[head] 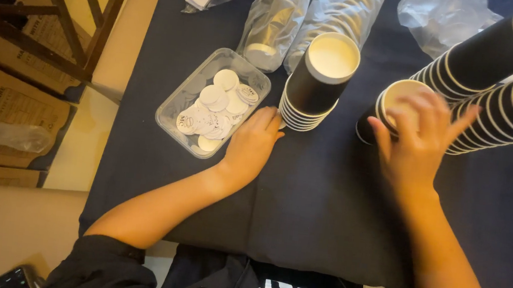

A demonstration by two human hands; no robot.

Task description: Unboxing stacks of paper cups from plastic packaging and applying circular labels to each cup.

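My left hand (253, 142) rests flat on the dark blue tablecloth (320, 201), fingertips touching the base of a short stack of black paper cups (317, 84) with white insides. Just left of it sits a clear plastic tray (175, 100) holding several round white stickers (215, 111). My right hand (418, 145), fingers spread and blurred, hovers over the mouth of another small black cup stack (394, 104); it holds nothing that I can see.
Two long stacks of black cups (505, 75) lie on their sides at the right. Plastic sleeves of more cups (279, 19) lie at the back. A wooden chair (55, 8) and cardboard boxes (0, 104) stand left of the table.
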